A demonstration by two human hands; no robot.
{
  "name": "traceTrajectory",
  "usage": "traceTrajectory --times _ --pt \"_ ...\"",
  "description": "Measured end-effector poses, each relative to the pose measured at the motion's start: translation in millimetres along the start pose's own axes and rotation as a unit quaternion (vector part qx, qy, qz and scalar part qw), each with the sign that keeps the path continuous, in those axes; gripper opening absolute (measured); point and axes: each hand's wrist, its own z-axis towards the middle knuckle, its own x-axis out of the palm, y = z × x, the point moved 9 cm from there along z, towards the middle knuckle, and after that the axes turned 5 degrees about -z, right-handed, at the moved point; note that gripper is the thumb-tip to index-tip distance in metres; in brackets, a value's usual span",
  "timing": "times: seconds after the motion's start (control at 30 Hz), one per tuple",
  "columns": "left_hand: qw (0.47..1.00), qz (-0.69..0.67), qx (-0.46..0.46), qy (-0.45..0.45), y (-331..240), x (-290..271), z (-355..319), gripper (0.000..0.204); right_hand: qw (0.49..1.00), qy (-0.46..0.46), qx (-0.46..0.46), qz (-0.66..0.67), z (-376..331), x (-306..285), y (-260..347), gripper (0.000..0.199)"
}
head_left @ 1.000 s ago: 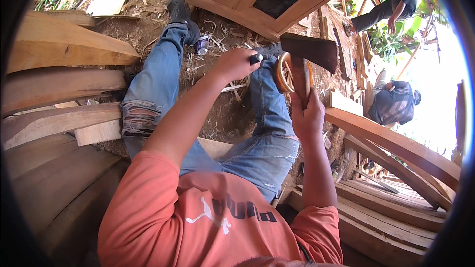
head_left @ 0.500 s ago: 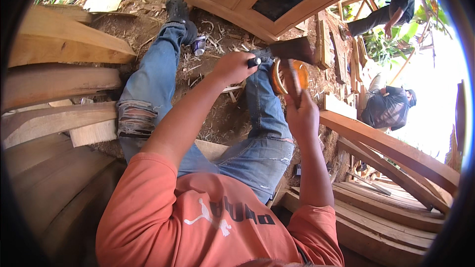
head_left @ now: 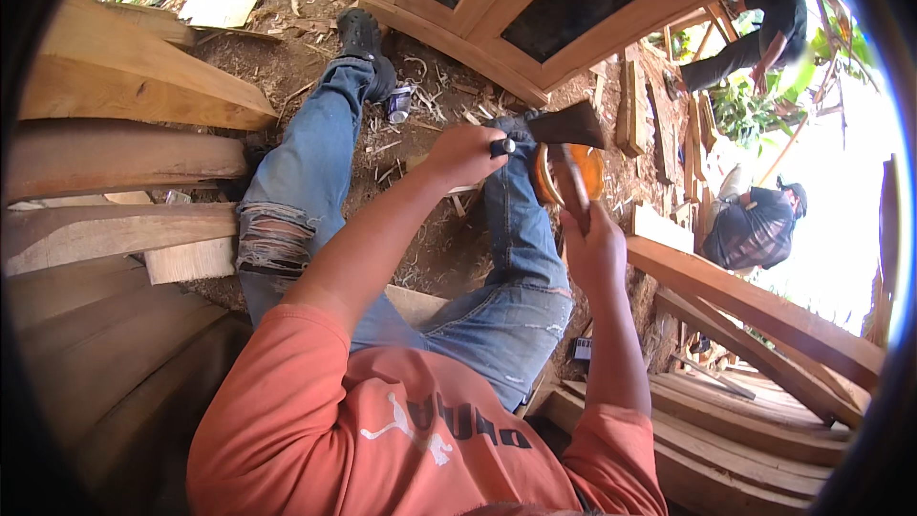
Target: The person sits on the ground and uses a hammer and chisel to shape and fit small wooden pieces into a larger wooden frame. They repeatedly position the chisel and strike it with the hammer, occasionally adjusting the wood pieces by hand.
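Two fists were clenched, the left hand [head_left: 465, 155] on a black-handled tool [head_left: 501, 147], the right hand [head_left: 597, 250] on a hatchet [head_left: 570, 170], both near the right jeans leg [head_left: 522, 225]. Slack grip or misjudged swing could have struck knuckles or leg.

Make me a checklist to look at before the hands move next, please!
1. Right hand gripping the hatchet by its handle: ok.
2. Left hand closed around the dark handle: ok.
3. Left hand not covered by the hatchet's head: ok, it shows beside it.
4. Right shoe well away from the hatchet: cannot tell, they overlap in view.
5. Far end of the dark handle: cannot tell, hidden.
6. Ground tidy: not ok, wood scraps lie about.
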Motion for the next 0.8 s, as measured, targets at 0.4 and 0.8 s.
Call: traceTrajectory --times 0.4,0.8 --pt "0.999 -0.031 0.005 -0.005 1.9 0.5 14.0 0.024 0.998 -0.033 0.015 0.051 -6.0 2.9 15.2 0.039" --pt "0.999 -0.042 0.010 -0.021 13.6 -10.9 15.7 0.028 0.986 -0.051 0.030 0.156 14.0 23.4 9.7 0.034"
